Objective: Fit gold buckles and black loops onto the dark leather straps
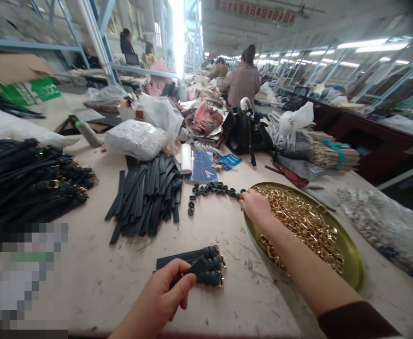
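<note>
Strap (197,268) sits near six o'clock, pinched between the thumb and fingers of your left hand (171,288), just over the buckled straps (209,278). Your right hand (256,205) is at the end of the row of loops (220,188), toward one o'clock, fingertips drawn together — I can't tell whether they grip a loop. Loose straps (149,193) lie at eleven; the tray (357,278) of buckles (308,226) is at two, under your right forearm. Best to pinch a single loop lightly by its rim — squeezing could flatten it — and lift your forearm clear of the buckles.
</note>
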{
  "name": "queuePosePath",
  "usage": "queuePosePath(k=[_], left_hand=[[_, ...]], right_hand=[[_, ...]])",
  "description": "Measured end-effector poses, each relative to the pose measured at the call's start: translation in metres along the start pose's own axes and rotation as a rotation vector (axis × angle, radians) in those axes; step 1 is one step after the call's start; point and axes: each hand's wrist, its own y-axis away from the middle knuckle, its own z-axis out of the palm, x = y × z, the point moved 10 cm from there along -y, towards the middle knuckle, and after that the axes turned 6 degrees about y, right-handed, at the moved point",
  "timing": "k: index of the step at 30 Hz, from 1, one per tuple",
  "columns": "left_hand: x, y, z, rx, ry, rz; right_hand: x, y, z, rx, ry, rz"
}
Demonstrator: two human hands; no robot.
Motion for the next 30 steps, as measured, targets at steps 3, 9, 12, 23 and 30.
queuePosePath(k=[3,9,12,23,30], left_hand=[[0.002,0.009,-0.005,0.049,0.021,0.014],[0.023,0.036,-0.011,0.187,-0.025,0.143],[0.038,0.052,-0.011,0.293,-0.146,0.279],[0.024,0.090,0.016,0.155,-0.346,0.316],[0.028,0.101,0.021,0.090,-0.549,0.326]], right_hand=[[-0.005,-0.009,0.010,-0.026,-0.037,-0.046],[-0.073,0.076,0.002,-0.142,-0.346,-0.176],[-0.118,0.145,0.005,-0.422,-1.062,-0.084],[-0.135,0.230,-0.020,-0.305,-1.523,0.103],[-0.142,0.244,-0.009,-0.366,-1.466,0.111]])
